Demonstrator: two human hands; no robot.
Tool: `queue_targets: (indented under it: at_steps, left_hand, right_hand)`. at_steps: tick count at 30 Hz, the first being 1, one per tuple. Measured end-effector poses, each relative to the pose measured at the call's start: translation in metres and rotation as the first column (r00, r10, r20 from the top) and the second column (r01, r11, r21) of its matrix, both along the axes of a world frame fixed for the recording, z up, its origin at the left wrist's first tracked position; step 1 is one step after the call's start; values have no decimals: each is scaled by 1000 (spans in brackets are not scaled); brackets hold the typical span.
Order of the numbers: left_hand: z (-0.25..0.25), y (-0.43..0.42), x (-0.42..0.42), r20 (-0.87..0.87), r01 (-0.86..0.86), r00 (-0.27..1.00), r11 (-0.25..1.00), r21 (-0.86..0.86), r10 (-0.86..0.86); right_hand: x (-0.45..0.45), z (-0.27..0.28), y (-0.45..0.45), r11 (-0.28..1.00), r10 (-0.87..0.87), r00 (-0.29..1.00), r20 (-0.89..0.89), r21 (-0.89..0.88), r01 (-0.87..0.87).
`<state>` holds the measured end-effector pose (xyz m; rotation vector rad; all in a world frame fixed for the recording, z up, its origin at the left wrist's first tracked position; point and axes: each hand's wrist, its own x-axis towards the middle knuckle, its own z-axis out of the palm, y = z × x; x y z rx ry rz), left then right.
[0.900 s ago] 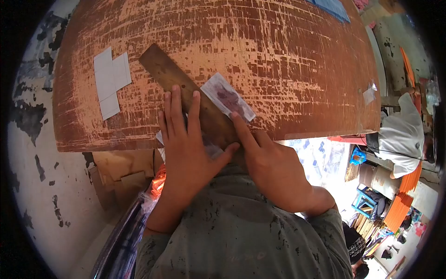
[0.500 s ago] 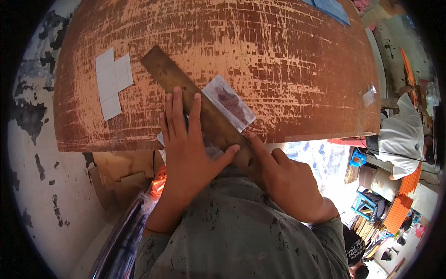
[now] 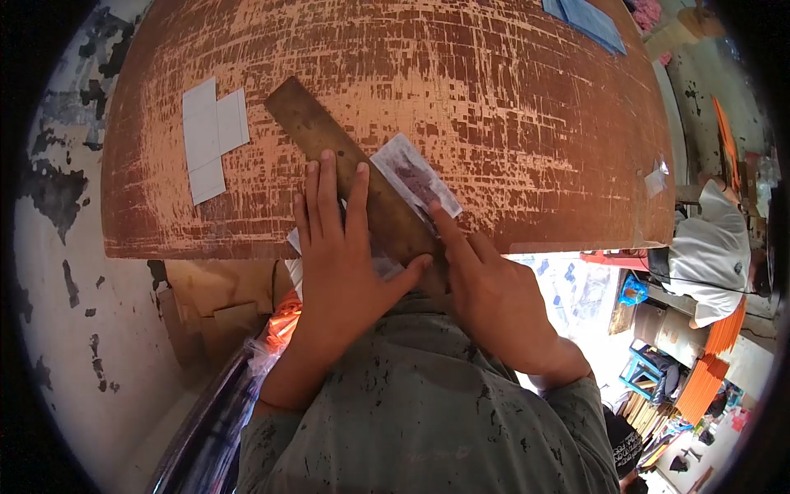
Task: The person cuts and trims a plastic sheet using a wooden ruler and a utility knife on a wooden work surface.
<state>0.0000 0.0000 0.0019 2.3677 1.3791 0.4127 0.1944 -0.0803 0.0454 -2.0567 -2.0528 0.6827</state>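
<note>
A long brown ruler-like bar (image 3: 333, 145) lies slantwise on the scratched brown table (image 3: 543, 148). My left hand (image 3: 341, 247) rests on it with fingers spread, pressing it down. My right hand (image 3: 494, 296) is closed beside the bar's lower end, its index finger pointing up to the bottom edge of a white piece with a dark red print (image 3: 415, 174). What its curled fingers hold is hidden. That printed piece lies along the bar's right side. Clear film shows partly under my left hand.
White cut paper (image 3: 216, 138) lies on the table's left. Blue sheets (image 3: 588, 23) are at the far right corner, and a small clear scrap (image 3: 656, 179) near the right edge. A person in white (image 3: 708, 251) is at the right, by a blue stool (image 3: 640, 370).
My right hand moved down along the bar, then back up to the printed piece's lower edge. My left hand stays on the bar. The whole view has shifted slightly.
</note>
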Motion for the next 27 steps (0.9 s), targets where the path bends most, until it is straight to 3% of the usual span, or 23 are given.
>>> queue_targets:
  at_steps: [5, 21, 27]
  left_hand:
    - [0, 1, 0, 1, 2, 1000, 1000, -3, -2]
    - [-1, 2, 0, 1, 2, 1000, 1000, -2, -2]
    - [0, 1, 1, -9, 0, 1000, 1000, -24, -1]
  right_hand:
    - [-3, -2, 2, 998, 9, 999, -48, 54, -6]
    - [-3, -3, 4, 1000, 21, 999, -37, 2, -21]
    - [-9, -1, 4, 999, 41, 994, 99, -31, -38]
